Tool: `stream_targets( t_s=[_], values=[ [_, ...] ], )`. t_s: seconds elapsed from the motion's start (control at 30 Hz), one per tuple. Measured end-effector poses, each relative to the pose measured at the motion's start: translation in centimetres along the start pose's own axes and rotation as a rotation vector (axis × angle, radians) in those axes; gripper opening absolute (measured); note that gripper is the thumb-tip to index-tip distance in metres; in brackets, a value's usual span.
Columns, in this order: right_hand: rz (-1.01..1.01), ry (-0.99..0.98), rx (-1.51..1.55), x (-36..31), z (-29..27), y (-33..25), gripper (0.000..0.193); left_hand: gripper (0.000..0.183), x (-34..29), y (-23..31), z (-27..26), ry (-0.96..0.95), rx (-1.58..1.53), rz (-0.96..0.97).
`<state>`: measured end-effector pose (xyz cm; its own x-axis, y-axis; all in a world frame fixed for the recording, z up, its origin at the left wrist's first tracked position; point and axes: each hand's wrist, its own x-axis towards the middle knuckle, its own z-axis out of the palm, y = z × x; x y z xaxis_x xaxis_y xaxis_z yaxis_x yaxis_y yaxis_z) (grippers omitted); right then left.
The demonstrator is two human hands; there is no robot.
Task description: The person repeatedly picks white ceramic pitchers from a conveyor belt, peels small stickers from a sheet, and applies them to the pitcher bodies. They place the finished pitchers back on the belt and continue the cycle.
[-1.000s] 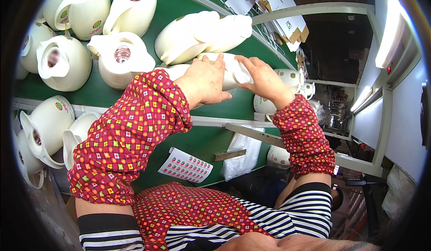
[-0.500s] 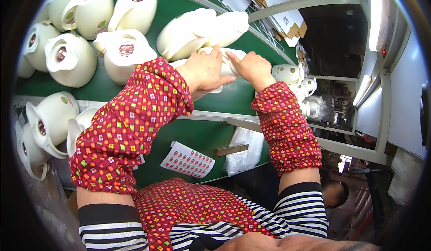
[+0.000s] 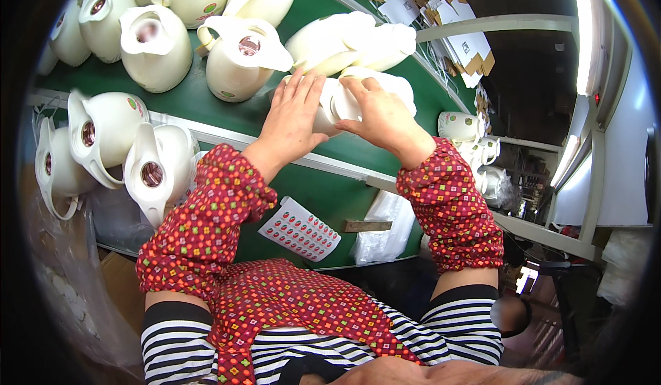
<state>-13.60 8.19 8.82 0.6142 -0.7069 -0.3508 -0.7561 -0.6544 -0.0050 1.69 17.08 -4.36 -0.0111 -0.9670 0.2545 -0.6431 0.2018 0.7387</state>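
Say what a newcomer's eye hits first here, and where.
Probably the red patterned sleeves, leading up to the left hand and right hand at lying jugs, upper middle. Next, upright cream jugs with shiny coppery mouths, upper left. Then the white sticker sheet, dotted red, below the hands.

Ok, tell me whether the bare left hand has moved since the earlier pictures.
Yes, the left hand has shifted to the left, judged against the flat brown bar lying partly over the clear plastic.
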Motion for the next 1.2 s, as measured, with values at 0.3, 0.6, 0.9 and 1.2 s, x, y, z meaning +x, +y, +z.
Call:
stream_targets(
  t_s=[0.3,0.6,0.9,1.2],
  values=[
    [-0.547,0.078,-0.163,0.4,0.3,2.5,0.065,0.107,0.8,-1.7,1.3,0.002,-0.016,0.018],
    [-0.014,-0.178,-0.120,1.2,-1.2,0.8,0.085,0.109,1.0,-1.9,1.6,-0.015,0.007,0.006],
    [-0.151,-0.048,0.013,-0.4,0.5,1.8,0.089,0.108,1.2,-1.6,1.7,-0.029,0.002,0.005],
    [0.198,-0.217,-0.010,2.0,-1.1,0.0,0.076,0.109,1.2,-2.0,2.3,-0.022,0.020,0.014]
  ],
)
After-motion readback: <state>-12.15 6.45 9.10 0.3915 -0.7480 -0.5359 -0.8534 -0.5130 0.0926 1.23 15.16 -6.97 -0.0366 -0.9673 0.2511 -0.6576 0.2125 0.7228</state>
